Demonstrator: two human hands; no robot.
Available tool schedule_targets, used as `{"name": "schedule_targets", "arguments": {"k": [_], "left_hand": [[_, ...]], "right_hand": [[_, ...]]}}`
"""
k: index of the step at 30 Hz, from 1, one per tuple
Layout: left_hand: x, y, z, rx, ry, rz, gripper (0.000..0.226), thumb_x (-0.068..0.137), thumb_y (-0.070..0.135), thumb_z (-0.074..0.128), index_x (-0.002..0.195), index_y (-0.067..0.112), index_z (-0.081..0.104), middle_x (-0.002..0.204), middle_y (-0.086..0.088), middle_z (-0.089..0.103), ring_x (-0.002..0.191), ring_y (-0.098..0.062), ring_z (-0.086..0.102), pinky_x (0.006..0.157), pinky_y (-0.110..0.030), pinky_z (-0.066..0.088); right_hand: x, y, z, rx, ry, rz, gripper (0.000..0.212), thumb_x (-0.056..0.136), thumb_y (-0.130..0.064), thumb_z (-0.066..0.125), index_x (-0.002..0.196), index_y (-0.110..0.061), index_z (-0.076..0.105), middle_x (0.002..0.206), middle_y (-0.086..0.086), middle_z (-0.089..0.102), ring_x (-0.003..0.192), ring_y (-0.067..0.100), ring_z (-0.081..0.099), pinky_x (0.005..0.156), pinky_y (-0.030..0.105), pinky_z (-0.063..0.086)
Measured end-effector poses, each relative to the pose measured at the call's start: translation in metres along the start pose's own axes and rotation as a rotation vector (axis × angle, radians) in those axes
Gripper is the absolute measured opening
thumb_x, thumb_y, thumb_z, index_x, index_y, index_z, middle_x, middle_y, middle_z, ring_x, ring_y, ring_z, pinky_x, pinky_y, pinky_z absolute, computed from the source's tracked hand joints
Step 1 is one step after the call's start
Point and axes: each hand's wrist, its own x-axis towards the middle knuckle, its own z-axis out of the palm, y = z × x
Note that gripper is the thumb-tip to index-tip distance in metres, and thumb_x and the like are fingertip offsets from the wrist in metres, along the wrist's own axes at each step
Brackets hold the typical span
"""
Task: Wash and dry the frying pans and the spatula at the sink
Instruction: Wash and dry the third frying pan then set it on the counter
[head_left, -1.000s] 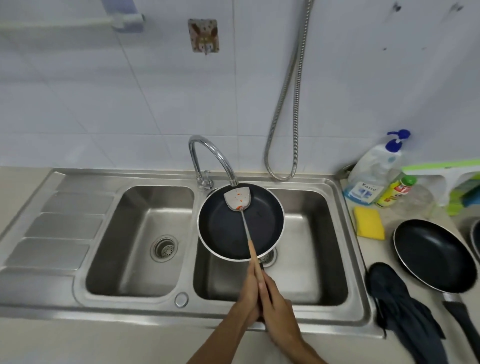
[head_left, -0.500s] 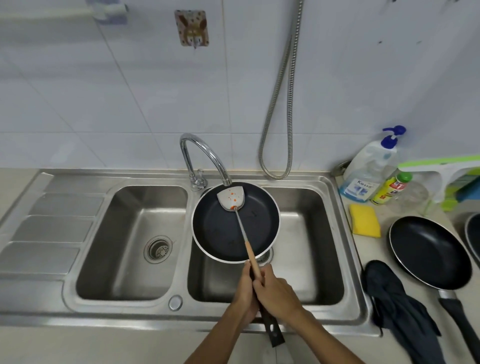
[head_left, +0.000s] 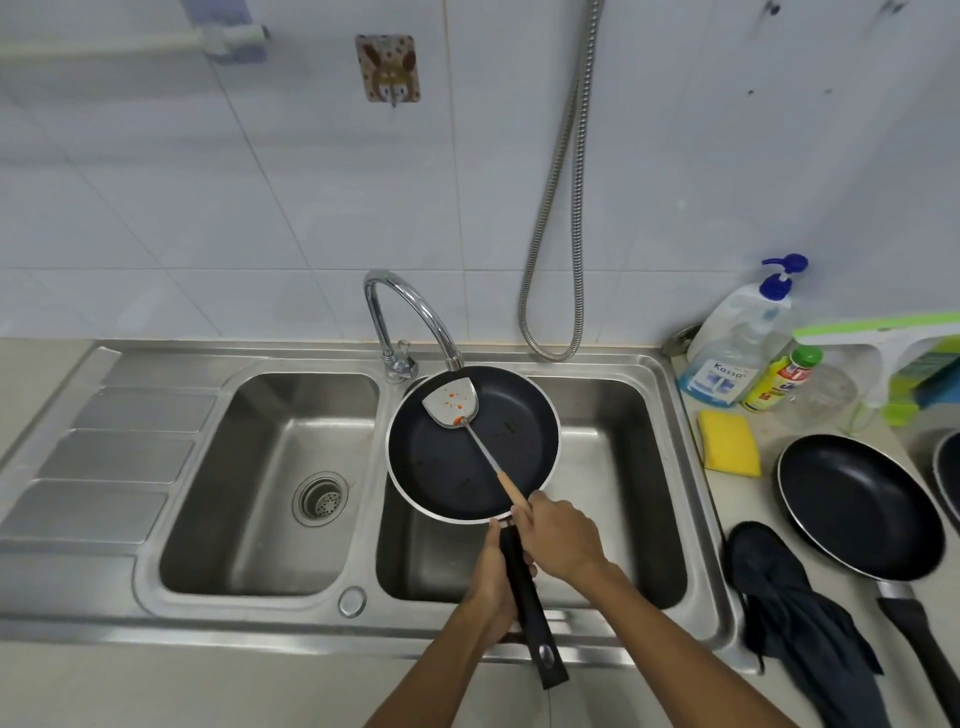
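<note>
Right, the left hand (head_left: 493, 577) is wrapped round the handle of the black non-stick frying pan (head_left: 452, 467), holding it over the right basin of the steel double sink (head_left: 623, 493). The right hand (head_left: 563, 535) grips the wooden-handled metal spatula (head_left: 451, 402), whose orange-flecked blade lies in the pan.

Bare forearms (head_left: 670, 623), left hand (head_left: 491, 584), right hand (head_left: 563, 538)

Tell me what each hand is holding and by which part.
The left hand grips the frying pan by its black handle, near the rim; the right hand holds the spatula by its wooden handle.
</note>
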Motion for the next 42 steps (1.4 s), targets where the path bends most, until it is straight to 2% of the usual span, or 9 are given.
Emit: {"name": "schedule_targets", "arguments": {"k": [5,9,11,15,20,23,28,31,42], "left_hand": [[-0.012,0.006,0.005,0.032,0.017,-0.013,0.04,0.107,0.036,0.042,0.09,0.011,0.066,0.062,-0.004,0.053,0.057,-0.016,0.046,0.063,-0.031,0.043],[-0.015,0.008,0.008,0.076,0.037,-0.033,0.031,0.109,0.034,0.041,0.087,0.014,0.053,0.056,-0.003,0.049,0.051,-0.017,0.042,0.054,-0.028,0.038],[-0.012,0.006,0.007,0.074,0.041,-0.035,0.027,0.108,0.032,0.043,0.088,0.015,0.051,0.056,-0.003,0.048,0.051,-0.018,0.041,0.051,-0.027,0.037],[-0.009,0.004,0.006,0.086,0.029,-0.043,0.025,0.107,0.029,0.044,0.087,0.016,0.051,0.055,-0.003,0.048,0.052,-0.018,0.041,0.052,-0.028,0.034],[-0.01,0.003,0.006,0.088,0.032,-0.044,0.025,0.107,0.028,0.042,0.086,0.017,0.05,0.053,-0.002,0.048,0.051,-0.018,0.04,0.053,-0.029,0.032],[-0.009,0.003,0.005,0.086,0.034,-0.052,0.025,0.108,0.028,0.04,0.087,0.017,0.049,0.054,-0.002,0.048,0.051,-0.018,0.04,0.053,-0.029,0.032],[-0.009,0.002,-0.001,0.122,0.037,-0.067,0.026,0.108,0.031,0.039,0.089,0.016,0.047,0.055,-0.002,0.05,0.053,-0.017,0.042,0.054,-0.029,0.032],[-0.006,0.001,-0.008,0.153,0.052,-0.081,0.029,0.108,0.034,0.04,0.088,0.015,0.046,0.055,-0.001,0.05,0.051,-0.016,0.042,0.054,-0.029,0.034],[0.002,-0.007,-0.013,0.193,0.114,-0.092,0.029,0.105,0.043,0.042,0.094,0.016,0.043,0.056,0.0,0.05,0.045,-0.014,0.044,0.048,-0.027,0.035]], "right_hand": [[-0.026,0.024,0.0,-0.003,0.136,-0.055,0.035,0.104,-0.053,0.031,0.102,-0.024,0.05,0.081,-0.001,0.067,0.072,0.025,0.064,0.066,0.04,0.053],[-0.058,0.064,-0.005,0.008,0.2,0.0,0.057,0.092,-0.069,0.009,0.095,-0.028,0.048,0.063,-0.006,0.057,0.053,0.014,0.059,0.054,0.035,0.056],[-0.076,0.084,-0.009,0.017,0.222,0.054,0.055,0.092,-0.069,0.01,0.095,-0.029,0.047,0.061,-0.004,0.057,0.051,0.01,0.058,0.049,0.029,0.051],[-0.102,0.109,-0.013,0.042,0.251,0.173,0.031,0.105,-0.051,0.028,0.093,-0.028,0.044,0.064,-0.006,0.057,0.052,0.005,0.05,0.045,0.019,0.032],[-0.101,0.125,0.006,0.063,0.169,0.323,0.043,0.106,-0.051,0.026,0.102,-0.02,0.055,0.084,0.002,0.068,0.073,0.022,0.059,0.067,0.036,0.046],[-0.079,0.12,0.009,0.076,0.096,0.356,0.043,0.107,-0.044,0.027,0.096,-0.015,0.056,0.093,0.009,0.069,0.074,0.025,0.051,0.067,0.036,0.04],[-0.03,0.114,0.024,0.088,0.01,0.376,0.047,0.106,-0.036,0.033,0.095,-0.006,0.068,0.09,0.009,0.07,0.08,0.028,0.067,0.071,0.033,0.052],[-0.013,0.11,0.031,0.079,0.001,0.398,0.045,0.106,-0.034,0.036,0.098,-0.005,0.07,0.086,0.006,0.068,0.075,0.024,0.063,0.067,0.03,0.049],[0.013,0.128,0.048,0.102,-0.029,0.498,0.045,0.104,-0.035,0.037,0.104,-0.003,0.068,0.102,0.014,0.072,0.093,0.033,0.069,0.079,0.036,0.054]]}}
